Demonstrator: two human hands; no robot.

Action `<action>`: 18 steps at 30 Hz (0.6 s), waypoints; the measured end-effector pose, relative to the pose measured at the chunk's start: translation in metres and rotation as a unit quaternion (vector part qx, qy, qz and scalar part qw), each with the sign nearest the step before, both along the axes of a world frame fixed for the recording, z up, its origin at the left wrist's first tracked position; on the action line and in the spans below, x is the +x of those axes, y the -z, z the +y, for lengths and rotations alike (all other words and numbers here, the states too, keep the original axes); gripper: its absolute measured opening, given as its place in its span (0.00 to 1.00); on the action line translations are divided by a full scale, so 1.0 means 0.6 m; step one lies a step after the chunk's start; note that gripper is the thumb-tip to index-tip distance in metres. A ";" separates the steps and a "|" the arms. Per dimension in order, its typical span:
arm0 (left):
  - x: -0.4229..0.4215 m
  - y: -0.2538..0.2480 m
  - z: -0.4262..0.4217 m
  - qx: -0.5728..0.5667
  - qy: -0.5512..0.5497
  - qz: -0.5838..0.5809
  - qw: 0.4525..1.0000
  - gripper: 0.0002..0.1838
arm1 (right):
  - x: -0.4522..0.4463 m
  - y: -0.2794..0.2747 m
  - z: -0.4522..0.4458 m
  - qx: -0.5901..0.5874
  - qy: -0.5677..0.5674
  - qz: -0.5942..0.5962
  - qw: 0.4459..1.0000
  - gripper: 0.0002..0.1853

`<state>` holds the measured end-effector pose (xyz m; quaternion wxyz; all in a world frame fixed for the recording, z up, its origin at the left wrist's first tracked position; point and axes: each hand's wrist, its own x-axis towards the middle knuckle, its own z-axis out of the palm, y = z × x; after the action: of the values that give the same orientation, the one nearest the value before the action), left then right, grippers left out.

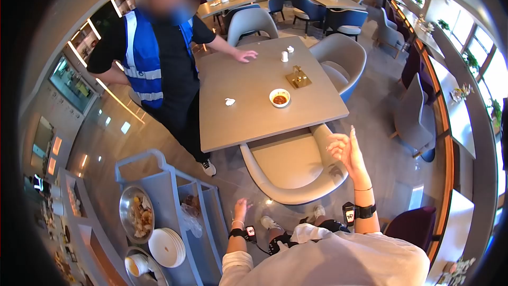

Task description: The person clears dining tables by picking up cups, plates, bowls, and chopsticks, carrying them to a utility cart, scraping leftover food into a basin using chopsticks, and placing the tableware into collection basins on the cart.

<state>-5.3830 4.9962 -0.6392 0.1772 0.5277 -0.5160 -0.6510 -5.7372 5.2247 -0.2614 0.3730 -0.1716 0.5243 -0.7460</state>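
My right hand (345, 151) is raised above the back of a beige chair (288, 161). Its fingers are apart, some of them loosely bent, and they hold nothing. Low on the left, my left hand (241, 211) hangs between that chair and a grey service cart (182, 201), its fingers loosely apart with nothing visible in them. On the table (243, 122) ahead stand a white bowl (280, 98) with reddish-brown leftovers, a gold holder (299, 77), a small white container (284, 56) and crumpled tissues (229, 101).
A person in a blue vest (143, 55) stands at the table's left side, one hand on its top. The cart carries a metal bowl of food scraps (137, 214), stacked white plates (166, 247) and more dishes. A grey chair (338, 61) borders the table's right side.
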 end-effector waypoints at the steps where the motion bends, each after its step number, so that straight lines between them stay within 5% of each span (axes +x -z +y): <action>1: -0.012 -0.038 0.017 0.003 -0.035 0.020 0.999 0.14 | -0.020 -0.009 0.011 -0.005 0.012 0.032 0.999 0.36; 7: 0.000 -0.282 0.113 -0.020 -0.115 0.133 0.984 0.17 | -0.160 -0.149 0.141 -0.092 0.112 0.197 0.970 0.42; 9: 0.025 -0.297 0.066 -0.154 -0.116 0.143 0.971 0.16 | -0.197 -0.205 0.213 -0.192 0.044 0.198 0.960 0.44; 10: 0.056 -0.306 0.013 -0.173 -0.086 0.240 0.952 0.11 | -0.213 -0.233 0.246 -0.246 0.010 0.191 0.950 0.44; 11: 0.027 -0.423 0.035 -0.176 -0.199 0.267 0.926 0.09 | -0.227 -0.261 0.278 -0.297 -0.026 0.184 0.937 0.44; 12: 0.031 -0.517 0.037 -0.309 -0.123 0.192 0.923 0.11 | -0.239 -0.285 0.307 -0.347 -0.081 0.199 0.913 0.44; 14: -0.004 -0.730 0.101 -0.457 -0.214 0.189 0.842 0.18 | -0.252 -0.343 0.349 -0.433 -0.190 0.233 0.849 0.44; 15: -0.060 -0.859 0.193 -0.618 -0.168 0.180 0.747 0.21 | -0.253 -0.368 0.362 -0.461 -0.236 0.254 0.817 0.44; 16: -0.083 -0.929 0.236 -0.659 -0.275 0.201 0.671 0.22 | -0.254 -0.392 0.373 -0.487 -0.280 0.270 0.782 0.44; 18: -0.115 -1.066 0.320 -0.801 -0.243 0.267 0.477 0.19 | -0.253 -0.432 0.383 -0.519 -0.345 0.291 0.726 0.44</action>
<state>-5.4518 5.1879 0.0003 0.8035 0.0616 -0.5921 0.0056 -5.8889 5.4542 -0.0020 0.2860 -0.7161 0.0430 -0.6352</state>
